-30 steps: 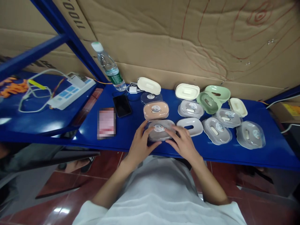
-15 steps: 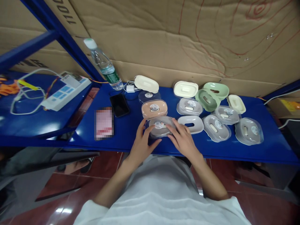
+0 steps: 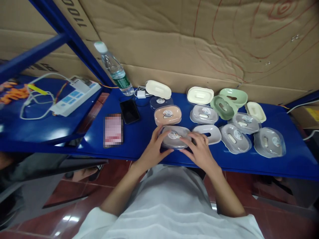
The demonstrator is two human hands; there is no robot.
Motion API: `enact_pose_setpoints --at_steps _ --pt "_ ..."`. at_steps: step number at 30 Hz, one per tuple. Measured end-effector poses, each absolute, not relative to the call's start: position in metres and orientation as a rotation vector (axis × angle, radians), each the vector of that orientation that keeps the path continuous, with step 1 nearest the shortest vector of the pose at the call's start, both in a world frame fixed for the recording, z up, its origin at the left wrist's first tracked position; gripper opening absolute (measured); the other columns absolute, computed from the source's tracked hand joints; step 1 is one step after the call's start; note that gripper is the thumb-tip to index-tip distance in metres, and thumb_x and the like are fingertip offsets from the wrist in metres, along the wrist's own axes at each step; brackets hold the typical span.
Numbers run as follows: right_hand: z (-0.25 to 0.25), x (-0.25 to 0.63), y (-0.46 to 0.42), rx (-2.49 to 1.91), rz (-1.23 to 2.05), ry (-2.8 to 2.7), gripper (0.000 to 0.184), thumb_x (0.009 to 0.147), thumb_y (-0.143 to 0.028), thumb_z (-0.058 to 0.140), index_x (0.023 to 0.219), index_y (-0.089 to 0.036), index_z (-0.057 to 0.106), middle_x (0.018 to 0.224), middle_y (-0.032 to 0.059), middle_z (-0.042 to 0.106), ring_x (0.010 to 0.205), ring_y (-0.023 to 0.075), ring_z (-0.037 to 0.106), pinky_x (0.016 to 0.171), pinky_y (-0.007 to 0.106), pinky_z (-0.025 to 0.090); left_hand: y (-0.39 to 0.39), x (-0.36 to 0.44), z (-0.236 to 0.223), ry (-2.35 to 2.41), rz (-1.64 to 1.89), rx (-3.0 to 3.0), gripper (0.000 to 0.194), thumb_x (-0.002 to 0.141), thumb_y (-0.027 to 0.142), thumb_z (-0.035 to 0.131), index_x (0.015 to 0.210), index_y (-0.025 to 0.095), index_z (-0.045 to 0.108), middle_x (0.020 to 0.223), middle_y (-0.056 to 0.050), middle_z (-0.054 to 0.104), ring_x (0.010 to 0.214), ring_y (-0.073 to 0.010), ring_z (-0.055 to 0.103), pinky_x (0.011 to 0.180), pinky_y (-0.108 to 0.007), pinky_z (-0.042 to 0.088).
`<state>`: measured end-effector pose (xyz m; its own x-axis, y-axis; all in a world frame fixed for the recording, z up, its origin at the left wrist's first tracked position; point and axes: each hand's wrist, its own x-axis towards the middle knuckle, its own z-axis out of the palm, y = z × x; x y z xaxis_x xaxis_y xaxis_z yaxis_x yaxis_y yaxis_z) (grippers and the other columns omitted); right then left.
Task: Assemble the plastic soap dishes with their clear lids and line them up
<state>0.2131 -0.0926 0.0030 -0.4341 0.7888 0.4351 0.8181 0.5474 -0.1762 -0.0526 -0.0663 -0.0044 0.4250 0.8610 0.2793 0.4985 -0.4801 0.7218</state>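
A grey oval soap box with a clear lid and a round sticker (image 3: 174, 136) lies at the near edge of the blue shelf (image 3: 139, 139). My left hand (image 3: 154, 150) grips its left end with fingers curled round it. From the other side my right hand (image 3: 199, 151) clasps its right end, thumb and fingers pressed on the lid. Just behind it sits a peach-coloured soap box (image 3: 167, 115) with the same clear lid. A grey tray without a lid (image 3: 208, 132) lies right beside my right hand.
Several more soap boxes, grey, cream and green, spread across the right of the shelf (image 3: 233, 118). A black phone (image 3: 129, 111), a pink blurred item (image 3: 113, 129), a water bottle (image 3: 114, 70) and a charger (image 3: 141, 94) lie left. A power strip (image 3: 74, 96) rests on the left shelf.
Both hands stay clasped on the grey soap box; the fingers have curled in a little tighter on its lid. The view has shifted slightly.
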Motion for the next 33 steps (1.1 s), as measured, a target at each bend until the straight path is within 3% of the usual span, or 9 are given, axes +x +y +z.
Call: enact_pose_setpoints --at_steps 4,9,11,15,18,22,28,33 --pt "0.003 0.22 -0.094 -1.286 -0.069 -2.282 0.039 0.108 -0.035 0.063 0.147 -0.026 0.063 0.143 0.0153 0.064 0.142 0.0325 0.056 0.116 0.051 0.042 -0.061 -0.051 0.0 1.131 0.902 2.163 0.077 0.101 0.041 0.074 0.166 0.035 0.033 0.175 -0.015 0.028 0.166 -0.0359 0.03 0.134 -0.061 0.033" --pt "0.002 0.229 -0.09 -1.265 0.03 -2.263 0.051 0.106 -0.051 0.065 0.149 -0.025 0.059 0.157 0.0177 0.057 0.143 0.0328 0.058 0.116 0.051 0.046 -0.059 -0.045 -0.003 1.044 0.749 2.308 0.087 0.1 0.05 0.074 0.171 0.036 0.027 0.181 -0.016 0.015 0.168 -0.0393 0.021 0.133 -0.061 0.033" --pt "0.001 0.233 -0.088 -1.292 0.063 -2.236 0.048 0.107 -0.049 0.063 0.149 -0.026 0.059 0.157 0.0164 0.058 0.14 0.0316 0.06 0.112 0.048 0.05 -0.057 -0.041 -0.005 1.062 0.751 2.32 0.087 0.101 0.05 0.073 0.172 0.036 0.025 0.181 -0.016 0.014 0.169 -0.0396 0.02 0.133 -0.062 0.033" --pt "-0.001 0.235 -0.087 -1.362 -0.06 -2.223 0.045 0.107 -0.043 0.065 0.148 -0.024 0.062 0.138 0.016 0.069 0.128 0.0317 0.067 0.106 0.049 0.052 -0.051 -0.036 -0.006 1.072 0.868 2.269 0.077 0.103 0.046 0.07 0.168 0.034 0.031 0.175 -0.017 0.028 0.165 -0.0363 0.03 0.133 -0.06 0.034" --pt "-0.001 0.229 -0.091 -1.317 -0.124 -2.257 0.046 0.107 -0.039 0.067 0.15 -0.023 0.061 0.14 0.0166 0.069 0.134 0.0325 0.064 0.111 0.051 0.05 -0.051 -0.038 -0.006 1.105 0.889 2.239 0.07 0.101 0.047 0.073 0.162 0.033 0.042 0.167 -0.016 0.038 0.16 -0.0355 0.038 0.132 -0.059 0.037" --pt "0.001 0.222 -0.095 -1.202 -0.067 -2.341 0.048 0.109 -0.028 0.063 0.157 -0.025 0.055 0.155 0.0147 0.063 0.149 0.0299 0.056 0.124 0.055 0.043 -0.056 -0.046 -0.01 1.128 0.903 2.229 0.074 0.096 0.051 0.078 0.161 0.034 0.045 0.167 -0.015 0.04 0.16 -0.0357 0.041 0.131 -0.06 0.039" --pt "-0.004 0.218 -0.101 -1.1 0.079 -2.372 0.064 0.11 -0.015 0.054 0.17 -0.03 0.038 0.161 0.012 0.059 0.156 0.0279 0.05 0.128 0.055 0.046 -0.066 -0.059 -0.018 1.101 1.012 2.318 0.074 0.096 0.046 0.078 0.162 0.039 0.044 0.173 -0.014 0.036 0.156 -0.0348 0.048 0.123 -0.056 0.052" --pt "-0.002 0.215 -0.102 -1.08 0.078 -2.351 0.058 0.108 -0.021 0.062 0.164 -0.03 0.05 0.153 0.0129 0.065 0.15 0.0302 0.056 0.123 0.054 0.052 -0.067 -0.061 -0.013 1.067 0.912 2.273 0.075 0.099 0.045 0.077 0.164 0.037 0.04 0.173 -0.014 0.039 0.156 -0.0322 0.049 0.124 -0.054 0.051"
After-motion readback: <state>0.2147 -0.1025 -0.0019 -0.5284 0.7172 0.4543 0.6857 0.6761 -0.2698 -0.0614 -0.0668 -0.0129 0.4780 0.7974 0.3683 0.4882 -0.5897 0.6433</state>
